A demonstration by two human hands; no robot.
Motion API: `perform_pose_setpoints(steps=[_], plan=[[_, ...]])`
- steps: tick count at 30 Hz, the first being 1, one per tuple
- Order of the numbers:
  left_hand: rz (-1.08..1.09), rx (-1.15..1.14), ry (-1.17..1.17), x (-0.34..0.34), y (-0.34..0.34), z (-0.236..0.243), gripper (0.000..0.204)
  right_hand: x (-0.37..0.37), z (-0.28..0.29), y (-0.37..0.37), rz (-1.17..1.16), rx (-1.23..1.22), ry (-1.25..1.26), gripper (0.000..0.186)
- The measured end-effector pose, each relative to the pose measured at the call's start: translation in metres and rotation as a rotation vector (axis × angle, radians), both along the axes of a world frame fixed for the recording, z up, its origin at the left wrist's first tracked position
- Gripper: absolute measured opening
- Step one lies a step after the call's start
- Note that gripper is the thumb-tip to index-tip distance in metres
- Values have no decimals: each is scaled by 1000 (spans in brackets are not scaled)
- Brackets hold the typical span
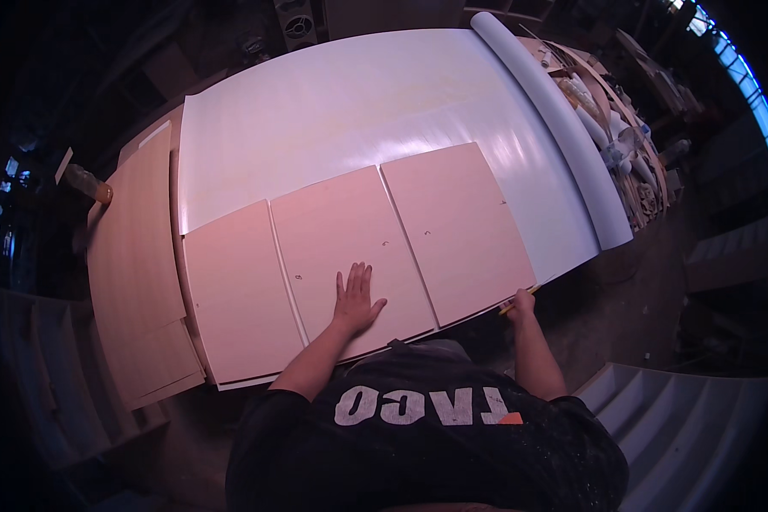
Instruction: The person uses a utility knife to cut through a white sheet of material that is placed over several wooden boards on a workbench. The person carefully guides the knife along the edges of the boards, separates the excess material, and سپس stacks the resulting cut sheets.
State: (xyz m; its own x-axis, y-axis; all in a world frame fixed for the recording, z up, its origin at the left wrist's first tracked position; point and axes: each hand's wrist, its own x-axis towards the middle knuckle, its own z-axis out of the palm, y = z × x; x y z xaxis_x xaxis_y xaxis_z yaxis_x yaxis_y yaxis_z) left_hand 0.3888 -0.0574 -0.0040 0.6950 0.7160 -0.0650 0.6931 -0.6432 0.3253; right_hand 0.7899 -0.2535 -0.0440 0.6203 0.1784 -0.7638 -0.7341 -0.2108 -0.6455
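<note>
My left hand [357, 300] lies flat with its fingers spread on the middle one of three pale wooden panels [337, 222]. The left panel [239, 299] and the right panel [456, 230] lie beside it with narrow gaps between. Under them spreads a glossy white sheet [333, 102], its right end wound into a long roll [563, 128]. At the near right corner of the right panel, my right hand [522, 305] is closed around a slim yellow tool [507, 308]. It looks like a utility knife, but its blade cannot be made out.
Brown thin boards [136, 264] lie along the left side, with a bottle [90, 183] at their outer edge. Past the roll is a heap of scraps and crumpled wrapping [610, 128]. Pale slatted or shelved pieces [657, 427] stand low at the right.
</note>
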Motion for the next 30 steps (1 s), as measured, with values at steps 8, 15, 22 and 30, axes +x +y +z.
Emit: perform_pose_setpoints(steps=[8,15,22,30], plan=[[-23,68,60,-6,-1,-4,88,-12,11,19,-184,27,-91,29],[-34,63,96,-2,-3,2,87,-18,22,9,-155,220,-30,43],[-20,50,54,-7,-3,2,87,-3,73,13,-14,118,-382,37],[0,54,35,-7,-3,-1,89,35,161,22,173,68,-633,37]])
